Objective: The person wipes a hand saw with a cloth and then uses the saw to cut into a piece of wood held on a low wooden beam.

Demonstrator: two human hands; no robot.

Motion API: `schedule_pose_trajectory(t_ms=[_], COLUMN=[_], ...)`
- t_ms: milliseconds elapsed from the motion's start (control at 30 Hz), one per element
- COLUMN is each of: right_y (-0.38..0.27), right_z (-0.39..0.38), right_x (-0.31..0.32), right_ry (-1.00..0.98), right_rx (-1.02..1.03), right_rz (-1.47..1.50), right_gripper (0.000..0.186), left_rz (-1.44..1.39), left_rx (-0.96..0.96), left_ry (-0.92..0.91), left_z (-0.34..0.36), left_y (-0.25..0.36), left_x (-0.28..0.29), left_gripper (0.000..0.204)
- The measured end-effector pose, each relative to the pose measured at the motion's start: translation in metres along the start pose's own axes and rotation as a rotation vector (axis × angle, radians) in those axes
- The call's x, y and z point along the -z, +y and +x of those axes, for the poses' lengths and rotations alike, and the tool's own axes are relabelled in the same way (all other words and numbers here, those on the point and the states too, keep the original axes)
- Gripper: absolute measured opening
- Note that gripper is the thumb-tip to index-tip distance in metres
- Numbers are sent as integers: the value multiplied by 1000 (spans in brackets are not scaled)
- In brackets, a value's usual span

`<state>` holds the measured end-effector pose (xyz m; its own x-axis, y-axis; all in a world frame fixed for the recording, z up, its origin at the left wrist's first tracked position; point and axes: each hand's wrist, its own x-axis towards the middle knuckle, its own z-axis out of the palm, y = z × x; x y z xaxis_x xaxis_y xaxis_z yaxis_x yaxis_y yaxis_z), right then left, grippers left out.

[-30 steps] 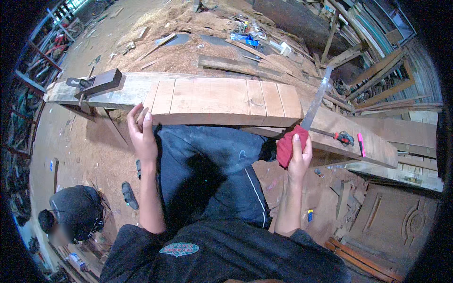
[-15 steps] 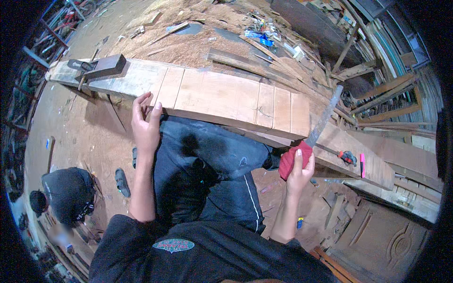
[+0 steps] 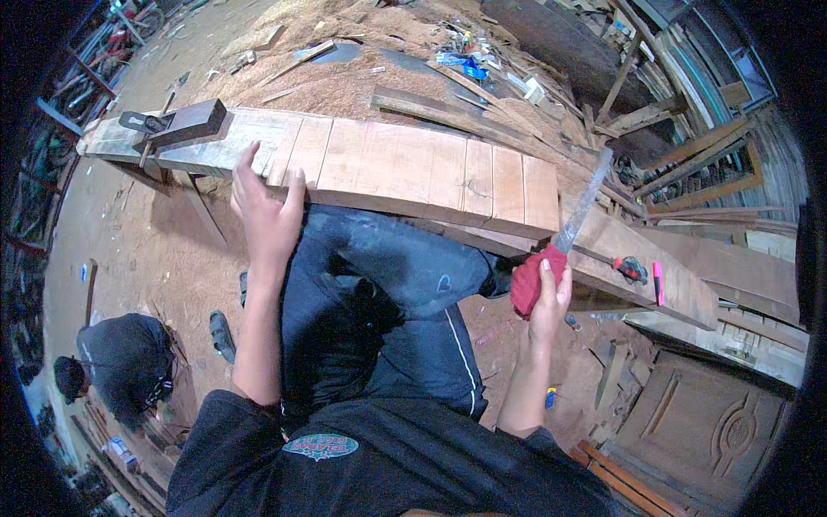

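Where it crosses the view from upper left to lower right, a long wooden beam (image 3: 687, 297) acts as support. On it, in front of the person, rests a pale block (image 3: 401, 168) crossed by several transverse lines. A saw (image 3: 571, 226) is held beside the block's right end, blade angled up and away; contact with the wood cannot be told. A hand plane (image 3: 188, 123) lies on the beam's left stretch. Left hand (image 3: 269, 207): digits spread near the block's left end, gripping nothing; thumb contact is unclear. Right hand (image 3: 549, 293): fingers wrapped about the saw's red-cloth grip. Right stretch of beam: a screwdriver (image 3: 631, 270) and, smallest, a pink marker (image 3: 657, 283). Possible faults, by judgement: the block could shift if pushed — the left hand has no firm hold — or the saw could twist should its cloth slip.
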<state>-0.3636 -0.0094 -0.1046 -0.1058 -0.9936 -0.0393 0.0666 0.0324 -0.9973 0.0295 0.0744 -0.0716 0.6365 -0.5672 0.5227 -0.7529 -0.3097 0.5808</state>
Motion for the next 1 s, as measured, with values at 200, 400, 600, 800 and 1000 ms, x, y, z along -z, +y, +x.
schedule_pose_trajectory(t_ms=[200,400,600,800,1000], right_y=[-34,-57,-73,-85,-103], right_z=[-25,-54,-58,-70,-89], right_x=[-11,-32,-42,-57,-83], right_ry=[-63,-276,-326,-367,-342], right_rx=[72,140,224,246,259], right_rz=[-91,-333,-411,-607,-840], right_gripper=[52,61,60,59,55], left_rz=[49,244,246,255,247], left_rx=[-343,-383,-364,-353,-374], left_ry=[-77,-291,-322,-281,-255], left_z=[50,55,51,46,47], left_y=[12,3,9,10,7], left_x=[-17,-50,-41,-38,-41], left_gripper=[53,62,61,58,58])
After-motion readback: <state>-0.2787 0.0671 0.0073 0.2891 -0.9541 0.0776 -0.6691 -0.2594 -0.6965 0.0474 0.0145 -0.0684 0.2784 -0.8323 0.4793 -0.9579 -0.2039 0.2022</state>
